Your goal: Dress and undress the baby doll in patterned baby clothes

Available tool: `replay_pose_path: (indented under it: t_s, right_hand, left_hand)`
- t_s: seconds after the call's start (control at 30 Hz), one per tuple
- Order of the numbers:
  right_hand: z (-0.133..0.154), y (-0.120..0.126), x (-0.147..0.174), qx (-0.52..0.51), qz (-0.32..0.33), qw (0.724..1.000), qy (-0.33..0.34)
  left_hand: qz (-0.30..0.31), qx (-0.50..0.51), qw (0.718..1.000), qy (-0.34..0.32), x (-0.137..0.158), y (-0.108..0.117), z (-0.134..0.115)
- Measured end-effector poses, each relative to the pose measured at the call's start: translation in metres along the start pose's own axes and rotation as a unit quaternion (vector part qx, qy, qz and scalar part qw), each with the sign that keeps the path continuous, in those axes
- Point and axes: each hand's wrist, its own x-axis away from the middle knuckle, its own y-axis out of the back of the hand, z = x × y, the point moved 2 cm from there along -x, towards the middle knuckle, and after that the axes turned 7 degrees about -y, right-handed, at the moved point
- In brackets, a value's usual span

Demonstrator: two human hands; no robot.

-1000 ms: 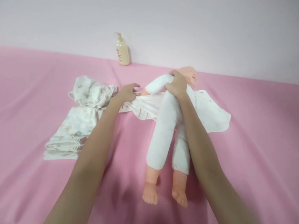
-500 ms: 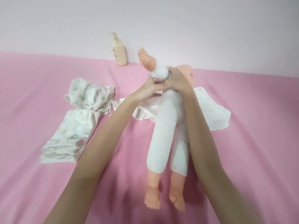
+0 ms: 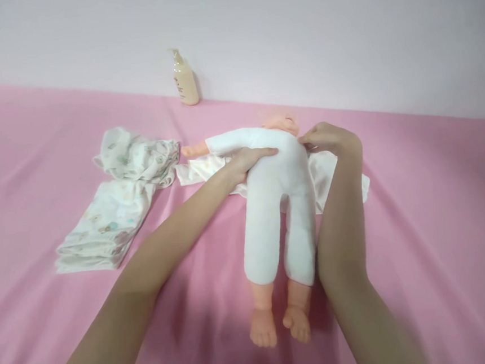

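Note:
A baby doll [image 3: 273, 173] with a white cloth body lies on its back, feet toward me and head at the far end. Around the side of its torso, my left hand [image 3: 251, 159] is closed, the thumb stretched across the belly. My right hand [image 3: 325, 136] is bent at the wrist, with fingers closed at the doll's shoulder on the right. The doll's arm on that side is hidden. Its other arm [image 3: 222, 144] stretches out to the left. Beneath the doll, a white printed garment [image 3: 324, 172] is spread, showing on both sides.
On the left lie a folded white printed cloth [image 3: 105, 222] and a crumpled printed garment [image 3: 133, 154]. A cream pump bottle [image 3: 185, 79] stands by the wall [image 3: 340, 37]. A pink sheet [image 3: 432, 216] covers the surface.
The doll's left-side arm, raised before between both hands, now lies stretched out to the left. My right hand has moved right to the other shoulder. My left hand has shifted down onto the torso.

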Motion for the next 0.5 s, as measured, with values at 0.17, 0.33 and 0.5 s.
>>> replay_pose_path:
  t_s: [0.17, 0.33, 0.5]
  right_hand:
    - [0.0, -0.005, -0.004, 0.093, 0.03, 0.993, -0.059]
    - [-0.003, -0.012, -0.01, 0.084, 0.052, 0.994, -0.055]
    - [-0.017, -0.013, -0.015, -0.017, 0.006, 0.998, -0.065]
  left_hand:
    - [-0.049, -0.044, 0.997, -0.042, -0.004, 0.002, -0.006]
    - [-0.1, -0.15, 0.973, -0.146, 0.003, 0.007, -0.032]
    - [-0.152, -0.264, 0.931, -0.201, 0.018, 0.028, -0.064]
